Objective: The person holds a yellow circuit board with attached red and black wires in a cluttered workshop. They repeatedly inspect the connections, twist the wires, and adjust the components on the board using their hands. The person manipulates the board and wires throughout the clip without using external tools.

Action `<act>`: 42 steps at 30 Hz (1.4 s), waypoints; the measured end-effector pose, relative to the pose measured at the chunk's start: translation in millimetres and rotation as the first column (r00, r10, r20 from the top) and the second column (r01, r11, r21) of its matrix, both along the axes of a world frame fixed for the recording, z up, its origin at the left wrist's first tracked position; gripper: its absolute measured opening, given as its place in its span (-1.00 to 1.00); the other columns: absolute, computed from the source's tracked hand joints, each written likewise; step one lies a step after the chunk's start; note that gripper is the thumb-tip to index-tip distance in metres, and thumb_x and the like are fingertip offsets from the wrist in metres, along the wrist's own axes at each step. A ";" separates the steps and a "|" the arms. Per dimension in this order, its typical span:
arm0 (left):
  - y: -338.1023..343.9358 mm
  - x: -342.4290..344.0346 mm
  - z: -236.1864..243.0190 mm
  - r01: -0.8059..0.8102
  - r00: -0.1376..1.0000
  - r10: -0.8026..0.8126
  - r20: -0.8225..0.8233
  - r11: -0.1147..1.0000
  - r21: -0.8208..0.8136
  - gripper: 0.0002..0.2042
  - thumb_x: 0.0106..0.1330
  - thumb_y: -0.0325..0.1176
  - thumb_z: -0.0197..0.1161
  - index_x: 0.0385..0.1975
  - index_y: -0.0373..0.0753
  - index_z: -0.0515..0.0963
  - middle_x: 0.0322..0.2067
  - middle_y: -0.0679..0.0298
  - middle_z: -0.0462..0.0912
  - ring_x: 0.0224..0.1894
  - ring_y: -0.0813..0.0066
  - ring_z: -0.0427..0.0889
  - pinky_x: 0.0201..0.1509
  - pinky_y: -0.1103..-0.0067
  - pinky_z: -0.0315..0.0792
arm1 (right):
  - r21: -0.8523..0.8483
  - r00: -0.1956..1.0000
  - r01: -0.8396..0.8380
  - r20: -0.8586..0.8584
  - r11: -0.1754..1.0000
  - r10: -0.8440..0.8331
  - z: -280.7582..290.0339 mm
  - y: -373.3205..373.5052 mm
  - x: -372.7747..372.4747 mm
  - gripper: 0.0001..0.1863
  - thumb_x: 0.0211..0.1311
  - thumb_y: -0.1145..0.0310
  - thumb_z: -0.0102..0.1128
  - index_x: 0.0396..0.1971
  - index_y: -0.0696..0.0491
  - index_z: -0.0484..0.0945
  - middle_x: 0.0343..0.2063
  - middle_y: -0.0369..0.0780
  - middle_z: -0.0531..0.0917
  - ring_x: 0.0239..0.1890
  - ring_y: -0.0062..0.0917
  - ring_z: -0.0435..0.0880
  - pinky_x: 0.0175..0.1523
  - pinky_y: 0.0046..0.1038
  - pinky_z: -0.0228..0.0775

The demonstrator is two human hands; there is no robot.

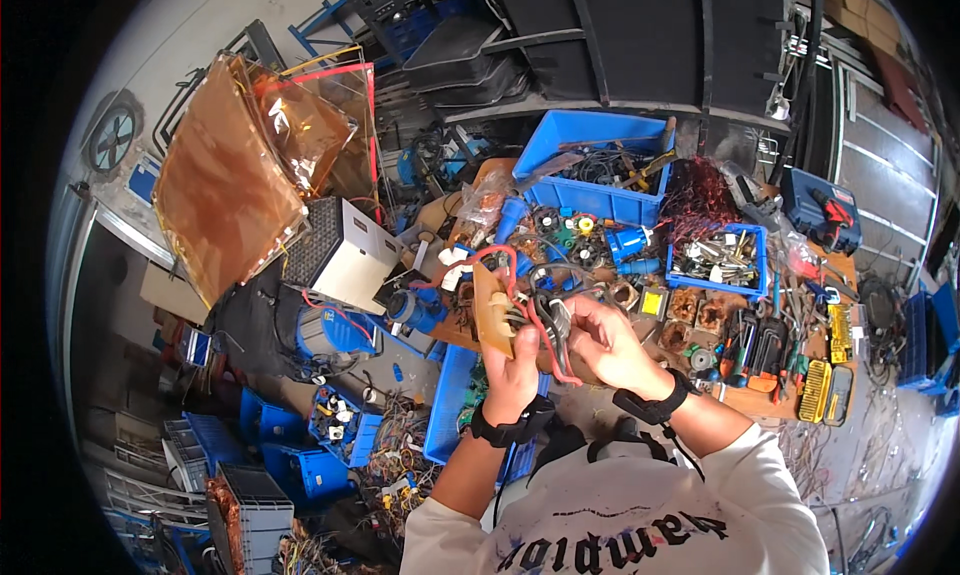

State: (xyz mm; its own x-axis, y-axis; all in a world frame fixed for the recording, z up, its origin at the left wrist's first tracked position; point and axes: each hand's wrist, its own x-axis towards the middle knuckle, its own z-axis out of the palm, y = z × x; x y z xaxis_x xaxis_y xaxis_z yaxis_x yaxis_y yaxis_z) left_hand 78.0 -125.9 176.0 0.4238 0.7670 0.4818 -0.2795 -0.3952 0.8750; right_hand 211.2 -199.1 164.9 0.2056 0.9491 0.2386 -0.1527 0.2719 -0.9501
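My left hand is closed on the lower end of a flat tan circuit board, held tilted above the near edge of the bench. Pale parts stand out from the board's right side. Close by, my right hand has its fingers curled round a dark grey, pliers-like tool; the palm hides part of it. A red strip runs down beside this tool, either a handle or a wire. A red cable loops behind the board. Both wrists wear black bands.
The cluttered bench carries a large blue bin of cables, a small blue crate of metal parts, screwdrivers and yellow bit cases. Below left stands another blue bin. A white box and wire heaps lie left.
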 end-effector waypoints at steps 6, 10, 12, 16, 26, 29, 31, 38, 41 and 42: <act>12.1 -3.8 -14.7 0.015 0.999 -0.010 0.035 0.985 -0.170 -0.29 0.25 -0.24 0.26 0.31 -0.32 0.03 0.19 0.24 0.23 0.09 0.50 0.34 0.15 0.54 0.29 | 0.030 0.988 0.021 -0.155 0.999 -0.016 8.4 0.6 -1.5 -0.72 0.19 0.62 -0.09 -0.08 0.17 0.28 -0.35 -0.28 0.48 -0.35 -0.67 0.46 -0.20 -0.57 0.36; 9.3 -1.6 -8.4 -0.005 1.000 0.007 0.030 0.997 -0.075 -0.28 0.21 -0.27 0.30 0.29 -0.30 0.05 0.12 0.26 0.26 0.03 0.53 0.35 0.10 0.56 0.32 | 0.013 0.988 -0.070 -0.135 0.997 0.071 4.1 4.3 0.4 -0.73 0.34 0.34 0.02 -0.12 0.12 0.21 -0.39 -0.31 0.38 -0.34 -0.67 0.44 -0.20 -0.56 0.34; 5.4 2.0 -2.4 -0.052 0.998 0.052 0.027 0.998 0.023 -0.30 0.20 -0.33 0.30 0.28 -0.30 0.07 0.05 0.28 0.29 -0.06 0.55 0.37 0.05 0.59 0.33 | 0.004 0.998 -0.037 -0.046 0.999 0.037 8.6 1.2 -0.8 -0.67 0.38 0.17 0.03 -0.16 0.10 0.21 -0.40 -0.32 0.33 -0.29 -0.66 0.42 -0.18 -0.55 0.33; 2.5 5.7 -3.1 -0.078 0.996 0.077 0.040 0.997 0.016 -0.32 0.19 -0.42 0.28 0.27 -0.29 0.07 0.01 0.26 0.32 -0.06 0.54 0.37 0.03 0.57 0.34 | 0.060 0.995 -0.074 0.066 0.995 0.070 -8.6 5.1 2.6 -0.52 0.38 -0.07 -0.06 -0.09 0.07 0.20 -0.31 -0.33 0.33 -0.27 -0.70 0.31 -0.15 -0.60 0.25; 12.2 1.0 -26.8 -0.195 0.962 0.242 -0.126 0.934 0.300 -0.31 0.12 -0.60 0.23 0.27 -0.28 0.07 0.10 0.18 0.21 0.03 0.40 0.37 0.09 0.53 0.34 | -0.074 0.977 -0.211 -0.003 0.975 0.211 -2.5 6.2 10.5 -0.55 0.35 -0.03 0.05 -0.31 0.14 0.46 -0.40 -0.31 0.48 -0.26 -0.66 0.38 -0.12 -0.52 0.30; 17.3 -2.0 -36.3 -0.247 0.927 0.330 -0.180 0.895 0.371 -0.22 -0.02 -0.51 0.36 0.24 -0.35 0.08 0.04 0.01 0.23 0.08 0.09 0.33 0.18 0.30 0.23 | -0.143 0.979 -0.165 0.101 0.976 0.180 6.7 6.1 12.3 -0.58 0.32 0.02 0.10 -0.40 0.14 0.52 -0.48 -0.26 0.55 -0.33 -0.61 0.48 -0.16 -0.48 0.34; 18.6 -1.6 -35.2 -0.258 0.909 0.366 -0.199 0.869 0.422 -0.20 -0.05 -0.48 0.38 0.23 -0.35 0.09 0.02 -0.02 0.24 0.08 0.01 0.31 0.18 0.25 0.21 | -0.168 0.969 -0.083 0.218 0.982 0.119 10.3 4.4 12.9 -0.61 0.30 0.06 0.13 -0.42 0.14 0.54 -0.50 -0.20 0.58 -0.37 -0.52 0.55 -0.19 -0.44 0.37; 21.6 -3.1 -33.0 -0.240 0.858 0.440 -0.263 0.797 0.554 -0.23 -0.03 -0.57 0.34 0.23 -0.34 0.10 0.03 0.06 0.26 0.08 0.15 0.32 0.16 0.37 0.25 | -0.091 0.807 0.132 0.589 0.987 -0.054 18.0 -2.1 14.4 -0.72 0.22 0.19 0.20 -0.37 0.15 0.57 -0.45 -0.07 0.60 -0.35 -0.27 0.62 -0.24 -0.33 0.40; 23.0 -3.7 -35.1 -0.237 0.862 0.428 -0.270 0.813 0.531 -0.22 -0.08 -0.48 0.41 0.19 -0.40 0.13 -0.02 -0.10 0.28 0.04 -0.07 0.33 0.17 0.20 0.22 | -0.141 0.877 0.063 0.480 0.988 0.013 16.7 1.1 15.0 -0.76 0.21 0.26 0.20 -0.38 0.16 0.58 -0.46 -0.11 0.60 -0.36 -0.36 0.62 -0.25 -0.35 0.39; 24.8 -4.1 -37.7 -0.250 0.869 0.423 -0.257 0.823 0.509 -0.25 -0.04 -0.48 0.40 0.19 -0.40 0.14 -0.03 -0.07 0.29 0.03 -0.02 0.35 0.15 0.24 0.24 | -0.174 0.907 0.022 0.418 0.985 0.054 15.2 2.9 14.8 -0.78 0.20 0.28 0.21 -0.39 0.17 0.58 -0.46 -0.13 0.60 -0.36 -0.40 0.61 -0.25 -0.36 0.39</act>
State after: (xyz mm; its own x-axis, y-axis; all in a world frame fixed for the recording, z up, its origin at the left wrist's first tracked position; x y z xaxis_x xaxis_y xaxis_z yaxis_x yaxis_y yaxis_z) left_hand 73.9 -101.1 138.3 0.3819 0.6288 0.6773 0.2298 -0.7745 0.5894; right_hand 225.9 -196.2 180.1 0.1065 0.9853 0.1336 0.2676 0.1010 -0.9582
